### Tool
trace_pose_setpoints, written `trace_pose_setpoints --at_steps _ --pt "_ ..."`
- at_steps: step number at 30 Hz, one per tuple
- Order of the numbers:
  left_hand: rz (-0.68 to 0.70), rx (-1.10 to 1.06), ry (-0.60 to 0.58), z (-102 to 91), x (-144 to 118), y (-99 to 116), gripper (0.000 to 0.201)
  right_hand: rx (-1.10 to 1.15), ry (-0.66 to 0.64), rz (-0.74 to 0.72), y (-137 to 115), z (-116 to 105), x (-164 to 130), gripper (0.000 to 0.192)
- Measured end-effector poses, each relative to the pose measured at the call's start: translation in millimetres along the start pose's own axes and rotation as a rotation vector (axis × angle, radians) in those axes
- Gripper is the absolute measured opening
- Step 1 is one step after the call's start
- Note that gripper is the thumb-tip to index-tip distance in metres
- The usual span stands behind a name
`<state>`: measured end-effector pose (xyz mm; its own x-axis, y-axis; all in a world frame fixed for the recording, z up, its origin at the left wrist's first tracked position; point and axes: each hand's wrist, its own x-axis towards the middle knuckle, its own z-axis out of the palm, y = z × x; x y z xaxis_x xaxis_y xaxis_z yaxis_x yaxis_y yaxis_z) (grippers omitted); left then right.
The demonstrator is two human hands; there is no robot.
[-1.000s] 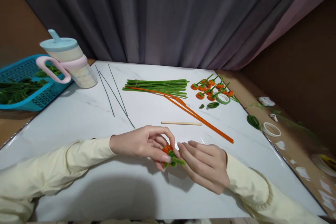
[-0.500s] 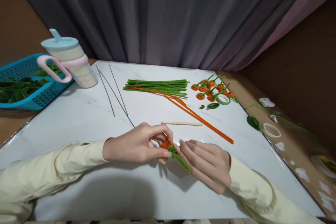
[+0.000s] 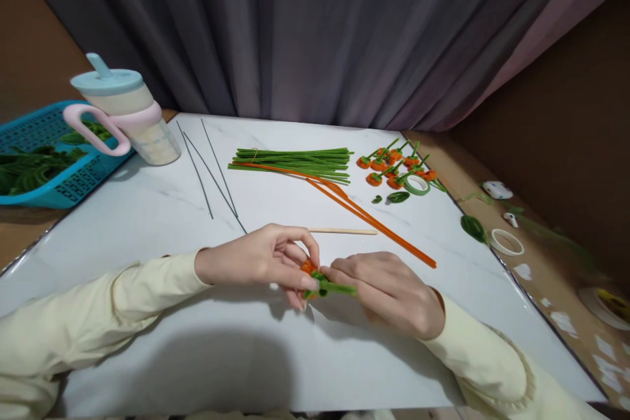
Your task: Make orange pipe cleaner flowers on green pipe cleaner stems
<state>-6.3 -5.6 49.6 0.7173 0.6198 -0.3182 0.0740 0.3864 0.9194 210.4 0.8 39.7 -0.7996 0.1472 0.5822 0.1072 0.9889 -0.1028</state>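
Note:
My left hand (image 3: 268, 262) pinches a small orange pipe-cleaner piece (image 3: 308, 267) with a green top between thumb and fingers. Its green stem (image 3: 342, 289) sticks out to the right, beneath my right hand (image 3: 391, 289). The fingers of that hand are bent and closed, their tips at the green part; the thumb is hidden. Just beyond the hands lies a thin wooden stick (image 3: 344, 231), its left end covered by my left hand. Farther back are orange pipe cleaners (image 3: 388, 233) and a bundle of green pipe cleaners (image 3: 295, 161).
Several finished orange pieces with green stems (image 3: 394, 161) lie at the back right, beside green tape (image 3: 417, 185) and a green leaf (image 3: 398, 197). Thin wires (image 3: 209, 170) lie left. A tumbler (image 3: 132, 115) stands by a blue basket (image 3: 63, 190). A white tape roll (image 3: 506, 243) is right.
The green stem has turned from slanting down-right to pointing nearly straight right. My right hand has rotated, its fingers more curled. My left hand has shifted slightly, still pinching the piece.

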Motion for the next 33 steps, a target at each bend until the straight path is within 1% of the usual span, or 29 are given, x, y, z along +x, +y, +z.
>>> trace_pose_setpoints --at_steps 3,5,7,8,10,13,16,19,21,22,24,27,28,30,31,33 --pt "-0.089 -0.171 -0.077 -4.0 3 -1 0.023 -0.011 0.029 -0.085 2 1 -1 0.022" --pt "-0.112 -0.221 -0.094 -4.8 4 -2 0.024 -0.050 0.042 -0.145 2 1 -1 0.019" --pt "-0.111 -0.225 -0.090 -4.3 4 -2 0.023 -0.070 0.027 -0.147 0 2 -2 0.019" --pt "-0.102 -0.216 -0.080 -3.7 3 -1 0.022 -0.063 0.013 -0.114 -2 1 -2 0.020" --pt "-0.080 -0.187 -0.061 -2.0 2 1 0.020 -0.005 -0.001 -0.002 -5 0 -1 0.025" --pt "-0.048 -0.141 -0.046 1.6 -1 4 0.020 0.183 -0.036 0.163 -7 -5 3 0.028" --pt "-0.032 -0.085 -0.025 7.2 -5 6 0.019 0.401 -0.094 0.257 -6 -13 12 0.022" --pt "-0.007 -0.005 0.007 13.0 -9 7 0.016 0.561 -0.189 0.376 -1 -20 23 0.015" --pt "0.025 0.068 0.024 14.6 -11 8 0.015 0.598 -0.244 0.420 1 -23 27 0.017" --pt "0.041 0.098 0.030 14.4 -11 8 0.014 0.574 -0.257 0.406 1 -24 28 0.018" --pt "0.060 0.123 0.030 12.2 -12 9 0.014 0.407 -0.242 0.297 1 -24 27 0.022" --pt "0.098 0.170 0.008 7.3 -11 11 0.015 -0.006 -0.176 -0.012 0 -21 20 0.029" --pt "0.124 0.239 0.009 6.1 -12 12 0.014 -0.140 -0.142 -0.129 1 -19 17 0.028" --pt "0.188 0.447 0.026 4.8 -13 15 0.011 -0.348 -0.063 -0.349 2 -14 11 0.022" --pt "0.212 0.550 0.037 4.7 -13 17 0.010 -0.420 -0.028 -0.425 4 -12 9 0.018" --pt "0.235 0.667 0.055 5.1 -14 20 0.010 -0.508 0.013 -0.502 8 -7 5 0.014"
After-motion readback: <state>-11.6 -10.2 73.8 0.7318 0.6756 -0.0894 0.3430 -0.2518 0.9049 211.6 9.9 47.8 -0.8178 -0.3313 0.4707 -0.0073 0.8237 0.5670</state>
